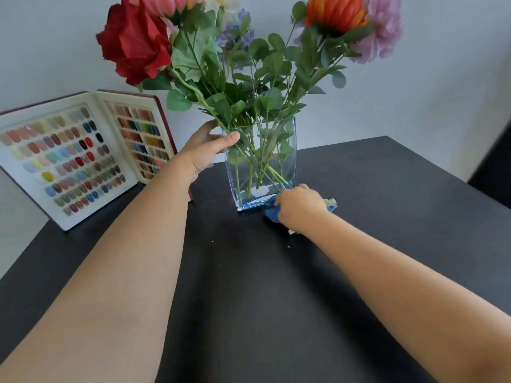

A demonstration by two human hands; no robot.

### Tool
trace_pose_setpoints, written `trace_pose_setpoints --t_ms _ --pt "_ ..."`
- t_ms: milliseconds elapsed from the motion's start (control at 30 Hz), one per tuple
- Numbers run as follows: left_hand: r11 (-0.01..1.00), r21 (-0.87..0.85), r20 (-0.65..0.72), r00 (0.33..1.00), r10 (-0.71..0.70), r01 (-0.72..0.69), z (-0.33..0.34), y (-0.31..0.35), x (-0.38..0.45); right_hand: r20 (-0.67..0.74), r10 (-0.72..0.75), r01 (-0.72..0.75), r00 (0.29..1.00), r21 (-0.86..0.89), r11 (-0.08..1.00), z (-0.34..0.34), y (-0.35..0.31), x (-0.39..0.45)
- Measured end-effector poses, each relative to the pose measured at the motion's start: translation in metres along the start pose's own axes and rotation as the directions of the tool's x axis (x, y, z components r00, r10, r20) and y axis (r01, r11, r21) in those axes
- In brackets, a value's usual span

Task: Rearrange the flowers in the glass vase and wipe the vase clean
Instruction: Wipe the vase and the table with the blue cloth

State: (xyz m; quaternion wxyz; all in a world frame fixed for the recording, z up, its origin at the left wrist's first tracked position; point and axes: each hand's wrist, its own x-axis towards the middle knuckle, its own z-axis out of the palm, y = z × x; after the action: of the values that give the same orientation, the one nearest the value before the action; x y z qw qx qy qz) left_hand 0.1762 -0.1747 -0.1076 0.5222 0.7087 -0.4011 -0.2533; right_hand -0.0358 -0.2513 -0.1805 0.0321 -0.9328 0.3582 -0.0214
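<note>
We see plain pale grey-white wall (442, 78) behind, evenly lit by soft light. Matte black rectangular table (387, 189) fills lower frame; few tiny white specks (289, 246) on its top. Open hinged display book of coloured nail swatches with dark red cover (83, 156) stands at table's left rear, leaning toward wall. Dark blurred shape (495, 161) at right edge; we cannot identify it.
</note>
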Motion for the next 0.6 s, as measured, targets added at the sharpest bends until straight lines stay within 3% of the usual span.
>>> trace_pose_setpoints --t_ms 167,333,600 --pt "1.0 -0.009 -0.02 1.0 0.009 -0.009 0.001 -0.001 0.005 -0.011 0.107 -0.108 0.994 -0.054 0.993 -0.002 0.03 -0.001" --pt "1.0 -0.023 -0.038 0.999 0.012 -0.013 0.002 -0.003 0.006 -0.079 0.003 -0.011 0.997 -0.098 0.995 0.0 -0.002 0.0" --pt "0.998 -0.063 -0.003 1.0 -0.024 0.023 -0.001 -0.002 0.008 -0.017 -0.197 0.196 0.98 -0.064 0.979 0.007 -0.058 0.005"
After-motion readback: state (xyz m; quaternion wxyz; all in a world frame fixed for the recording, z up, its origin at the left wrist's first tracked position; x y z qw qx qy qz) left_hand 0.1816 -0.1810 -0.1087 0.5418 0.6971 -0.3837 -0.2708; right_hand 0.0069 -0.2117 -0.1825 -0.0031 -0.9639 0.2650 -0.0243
